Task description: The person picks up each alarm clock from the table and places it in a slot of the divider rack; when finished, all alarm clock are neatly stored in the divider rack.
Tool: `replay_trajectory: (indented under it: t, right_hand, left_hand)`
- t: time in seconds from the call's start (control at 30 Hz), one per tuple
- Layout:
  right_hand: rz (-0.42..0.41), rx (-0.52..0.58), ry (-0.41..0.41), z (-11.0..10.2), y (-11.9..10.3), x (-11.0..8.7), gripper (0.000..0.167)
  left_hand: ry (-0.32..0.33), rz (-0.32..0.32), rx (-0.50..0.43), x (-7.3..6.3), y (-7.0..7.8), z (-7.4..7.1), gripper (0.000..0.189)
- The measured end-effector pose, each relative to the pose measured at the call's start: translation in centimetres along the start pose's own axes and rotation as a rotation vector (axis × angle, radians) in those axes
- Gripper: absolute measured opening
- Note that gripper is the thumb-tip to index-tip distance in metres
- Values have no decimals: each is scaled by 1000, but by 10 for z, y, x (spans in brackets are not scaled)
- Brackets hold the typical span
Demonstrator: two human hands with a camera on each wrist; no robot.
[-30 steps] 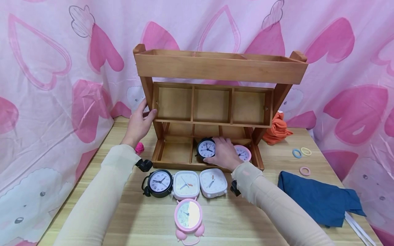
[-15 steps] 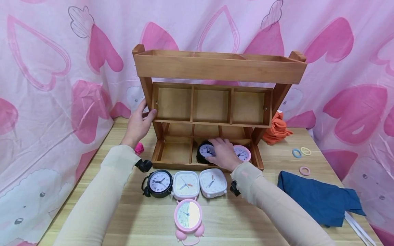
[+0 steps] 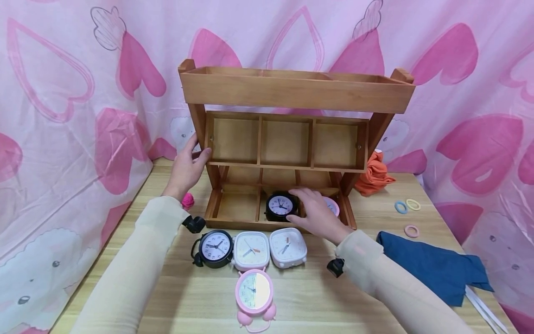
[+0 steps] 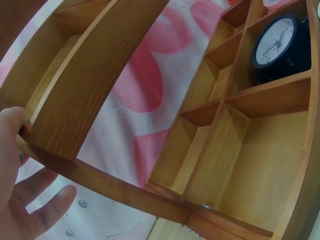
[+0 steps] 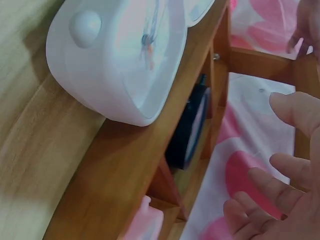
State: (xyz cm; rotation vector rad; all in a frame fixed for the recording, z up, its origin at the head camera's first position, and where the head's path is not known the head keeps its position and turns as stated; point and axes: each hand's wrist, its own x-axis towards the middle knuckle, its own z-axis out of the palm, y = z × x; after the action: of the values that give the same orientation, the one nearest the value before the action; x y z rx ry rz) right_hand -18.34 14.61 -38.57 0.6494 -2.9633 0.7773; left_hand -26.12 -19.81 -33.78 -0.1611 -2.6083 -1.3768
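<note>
A tiered wooden shelf (image 3: pixel 292 95) with divided trays stands on the table. My left hand (image 3: pixel 187 169) holds its left upright, thumb in front beside the middle tray and fingers at the outer side. In the lowest tray's middle compartment sits a black alarm clock (image 3: pixel 280 205), its face up and forward. Just right of it hovers my right hand (image 3: pixel 314 211), fingers spread and apart from the clock in the right wrist view. That hand partly covers a pink alarm clock (image 3: pixel 331 205) in the right compartment.
Before the shelf lie another black clock (image 3: pixel 215 249), two white clocks (image 3: pixel 251 251) and a pink clock (image 3: pixel 254 292). To the right are blue cloth (image 3: pixel 434 266), several small rings (image 3: pixel 411 231) and orange cloth (image 3: pixel 374 175). Pink yarn (image 3: pixel 187 201) lies left.
My right hand has let go of the black clock in the lowest tray and drawn back to the right. That clock's face now shows fully. The left hand stays at the upright.
</note>
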Motion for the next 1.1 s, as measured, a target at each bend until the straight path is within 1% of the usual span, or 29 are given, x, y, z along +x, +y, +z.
replay_trajectory:
  t: [0.2, 0.37, 0.47, 0.6, 0.7, 0.9, 1.1]
  right_hand:
    - [-37, 10, -29, -10, -4, -18, 67]
    - [-54, 20, -46, -9, -8, -31, 70]
    - [-78, 11, -54, -2, -8, -38, 70]
    - [-134, -16, -50, 13, -6, -47, 70]
    - [-151, -27, -61, 24, -4, -53, 73]
    - [-123, -26, -116, 37, -3, -61, 75]
    - [-73, -49, -175, 42, -2, -64, 77]
  left_hand:
    - [1, -4, -10, 1, -1, 0, 61]
    - [1, -1, -8, 1, -2, 1, 61]
    - [2, 4, -11, 1, -2, 1, 61]
    - [1, 4, -15, 1, -2, 1, 61]
    - [2, 6, -15, 0, -2, 1, 61]
    - [4, 7, -9, 0, -2, 1, 60]
    - [8, 7, 3, 0, -2, 2, 61]
